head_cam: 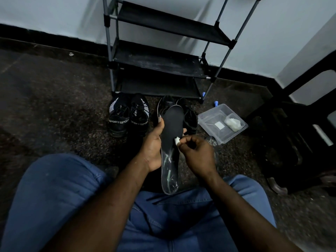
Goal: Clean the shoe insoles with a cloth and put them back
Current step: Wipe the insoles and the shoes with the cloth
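Head view looks down at a seated person who holds one black insole (171, 135) above the lap. The left hand (154, 142) grips the insole from its left edge: the thumb lies on the upper face and the fingers curl behind it, with their tips just showing at the opposite edge. The right hand (197, 153) is closed in a narrow pinch on a small white cloth (177, 141), which touches the right edge of the insole about half way along it. The light is weak, so the white piece may be cloth or folded tissue; I cannot tell which. The long axis of the insole runs away from the person: the toe end is beyond both hands and the glossy heel end, which has pale streaks, is below the hands, near the lap. From the right hand the unwiped streaks therefore lie toward the body, so I judge that the next strokes should go down along this axis while the left hand keeps the insole steady. Beyond the toe end stand the dark shoes (189, 117) that probably take the insole back. A plastic box (221, 122) with a white wad (233, 122) is further out on the right hand's side.
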Demonstrator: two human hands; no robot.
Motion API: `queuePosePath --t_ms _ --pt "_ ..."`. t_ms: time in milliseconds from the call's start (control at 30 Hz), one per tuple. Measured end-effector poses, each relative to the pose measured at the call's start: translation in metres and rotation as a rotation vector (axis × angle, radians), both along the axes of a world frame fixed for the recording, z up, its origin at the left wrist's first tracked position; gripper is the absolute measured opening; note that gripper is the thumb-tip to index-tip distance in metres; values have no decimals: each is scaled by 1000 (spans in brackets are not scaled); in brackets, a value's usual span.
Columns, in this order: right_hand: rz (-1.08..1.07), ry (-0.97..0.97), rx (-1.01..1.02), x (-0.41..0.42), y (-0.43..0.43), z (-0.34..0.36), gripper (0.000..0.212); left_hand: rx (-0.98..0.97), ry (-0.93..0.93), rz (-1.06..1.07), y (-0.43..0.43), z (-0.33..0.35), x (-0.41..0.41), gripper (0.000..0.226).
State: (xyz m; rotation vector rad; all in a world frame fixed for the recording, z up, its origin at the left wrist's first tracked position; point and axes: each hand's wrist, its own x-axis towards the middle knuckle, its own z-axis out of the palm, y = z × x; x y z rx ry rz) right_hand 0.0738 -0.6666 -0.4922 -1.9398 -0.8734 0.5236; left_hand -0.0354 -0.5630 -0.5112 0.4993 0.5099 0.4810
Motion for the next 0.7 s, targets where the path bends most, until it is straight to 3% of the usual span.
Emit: queuePosePath --t_ms 233,333,433,533,700 --pt "-51 -182 185 -1 10 24 9 -28 -56 -21 -1 7 -4 71" --pt "0 -296 149 -1 20 23 14 -54 -69 -35 -4 9 -4 63" --pt "86 -366 84 -5 22 17 2 -53 -49 -39 -5 9 -5 61" --pt "123 -506 91 -7 20 12 5 -50 -50 -40 -3 10 -5 61" --pt "193 -510 17 -6 24 16 21 -53 -50 -60 -7 12 -5 62"
